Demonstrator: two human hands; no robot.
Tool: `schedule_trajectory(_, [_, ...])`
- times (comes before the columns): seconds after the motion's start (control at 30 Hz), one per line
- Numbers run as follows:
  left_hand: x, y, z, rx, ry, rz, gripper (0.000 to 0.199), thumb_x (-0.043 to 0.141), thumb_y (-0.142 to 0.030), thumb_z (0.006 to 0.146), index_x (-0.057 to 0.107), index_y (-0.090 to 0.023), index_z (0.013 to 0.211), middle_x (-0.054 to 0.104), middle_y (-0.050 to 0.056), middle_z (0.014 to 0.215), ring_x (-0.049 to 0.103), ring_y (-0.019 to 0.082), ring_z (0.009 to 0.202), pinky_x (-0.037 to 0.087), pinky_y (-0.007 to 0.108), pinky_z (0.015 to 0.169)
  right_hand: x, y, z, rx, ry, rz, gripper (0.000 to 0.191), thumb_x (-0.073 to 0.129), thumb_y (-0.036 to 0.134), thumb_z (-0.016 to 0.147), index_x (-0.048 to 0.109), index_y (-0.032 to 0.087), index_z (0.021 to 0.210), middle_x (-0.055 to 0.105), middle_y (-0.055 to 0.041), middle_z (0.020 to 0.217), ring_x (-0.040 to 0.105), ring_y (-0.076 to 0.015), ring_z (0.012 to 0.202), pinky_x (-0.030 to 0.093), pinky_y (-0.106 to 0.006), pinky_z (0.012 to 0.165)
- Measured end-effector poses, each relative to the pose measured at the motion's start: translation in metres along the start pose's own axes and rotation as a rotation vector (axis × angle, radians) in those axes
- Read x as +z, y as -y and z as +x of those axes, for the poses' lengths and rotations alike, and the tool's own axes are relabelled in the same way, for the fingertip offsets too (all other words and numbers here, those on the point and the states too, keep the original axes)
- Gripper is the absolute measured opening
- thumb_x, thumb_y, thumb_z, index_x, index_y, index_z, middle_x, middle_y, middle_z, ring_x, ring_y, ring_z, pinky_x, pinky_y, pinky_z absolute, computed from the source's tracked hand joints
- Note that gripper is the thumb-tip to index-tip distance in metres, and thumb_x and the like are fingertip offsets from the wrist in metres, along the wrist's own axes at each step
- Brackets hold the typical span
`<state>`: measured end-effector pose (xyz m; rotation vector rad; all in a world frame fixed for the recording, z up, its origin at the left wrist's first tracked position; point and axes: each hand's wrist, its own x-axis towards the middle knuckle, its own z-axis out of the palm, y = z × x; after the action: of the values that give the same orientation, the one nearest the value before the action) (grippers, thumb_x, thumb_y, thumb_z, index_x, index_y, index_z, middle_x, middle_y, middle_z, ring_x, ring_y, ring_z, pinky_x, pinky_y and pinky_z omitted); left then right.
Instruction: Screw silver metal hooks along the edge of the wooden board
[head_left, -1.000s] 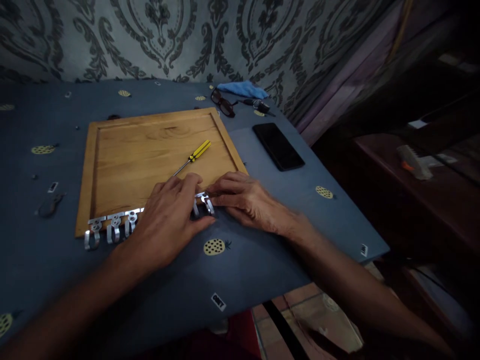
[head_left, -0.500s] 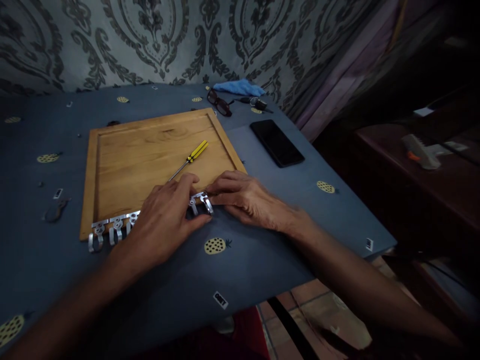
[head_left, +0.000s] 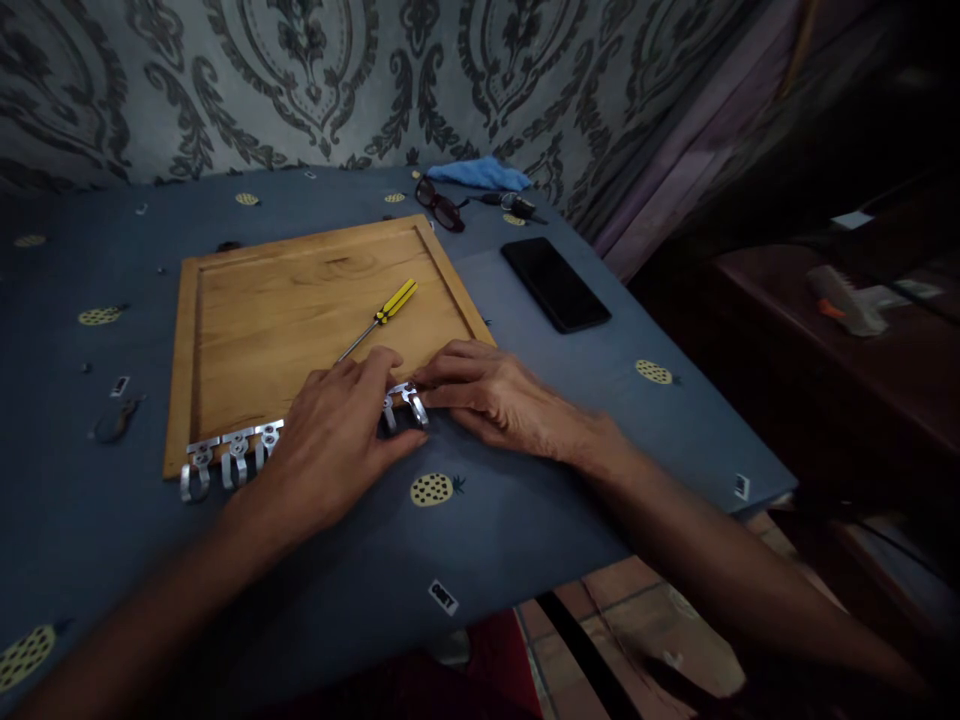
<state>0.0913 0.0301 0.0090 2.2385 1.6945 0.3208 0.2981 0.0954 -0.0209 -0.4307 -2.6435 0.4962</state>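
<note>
A wooden board with a raised frame (head_left: 262, 320) lies on the table. Along its near edge runs a silver metal hook rail (head_left: 238, 443) with several curved hooks. My left hand (head_left: 334, 430) lies across the middle of the rail, fingers curled over it and thumb below, hiding part of it. At the rail's right end, my right hand (head_left: 495, 400) has its fingers pressed together on the rail and the board's edge; its fingertips are partly hidden. A yellow and black screwdriver (head_left: 394, 302) rests on the board, shaft tip close to my left hand.
To the right of the board lies a black phone (head_left: 555, 285). Sunglasses (head_left: 440, 205), keys (head_left: 514, 206) and a blue cloth (head_left: 480, 174) are at the back. A small dark metal object (head_left: 115, 420) lies at left. The table's right edge (head_left: 712, 400) drops to a tiled floor.
Both hands stay in nearly the same place on the hook rail. The whole view has shifted very slightly; nothing else visibly moves.
</note>
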Motion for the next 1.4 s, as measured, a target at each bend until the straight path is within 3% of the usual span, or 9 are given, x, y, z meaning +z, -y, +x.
schedule_trajectory(0.57, [0.010, -0.001, -0.001, 0.002, -0.102, 0.057, 0.045, 0.077, -0.037, 0.083, 0.047, -0.023, 0.114, 0.072, 0.008, 0.108, 0.067, 0.031, 0.107, 0.050, 0.044, 0.089, 0.001, 0.001, 0.000, 0.021, -0.003, -0.020, 0.026, 0.049, 0.014, 0.099, 0.073, 0.017, 0.109, 0.071, -0.0112, 0.108, 0.062, -0.0223, 0.104, 0.054, -0.041, 0.092])
schedule_trajectory(1.17, [0.010, -0.002, -0.001, -0.012, -0.079, 0.008, 0.039, 0.075, -0.034, 0.084, 0.049, -0.022, 0.110, 0.073, 0.008, 0.107, 0.066, 0.032, 0.109, 0.049, 0.047, 0.091, 0.000, 0.003, 0.002, 0.014, 0.001, -0.005, 0.030, 0.049, 0.009, 0.095, 0.073, 0.018, 0.111, 0.072, -0.0111, 0.108, 0.063, -0.0226, 0.105, 0.054, -0.043, 0.093])
schedule_trajectory(1.3, [0.009, -0.003, -0.002, -0.010, -0.068, -0.009, 0.033, 0.073, -0.032, 0.086, 0.050, -0.021, 0.107, 0.073, 0.008, 0.106, 0.066, 0.033, 0.109, 0.048, 0.049, 0.092, 0.000, 0.001, 0.001, 0.033, -0.036, 0.062, 0.030, 0.050, 0.008, 0.094, 0.074, 0.018, 0.109, 0.073, -0.0109, 0.108, 0.066, -0.0217, 0.104, 0.055, -0.042, 0.092])
schedule_trajectory(1.4, [0.009, -0.004, -0.002, -0.021, -0.062, 0.003, 0.031, 0.073, -0.031, 0.085, 0.051, -0.022, 0.103, 0.074, 0.007, 0.104, 0.067, 0.033, 0.107, 0.048, 0.048, 0.092, -0.001, -0.007, 0.001, 0.083, -0.155, 0.088, 0.028, 0.050, 0.007, 0.094, 0.073, 0.018, 0.106, 0.074, -0.0105, 0.109, 0.069, -0.0197, 0.102, 0.057, -0.040, 0.090])
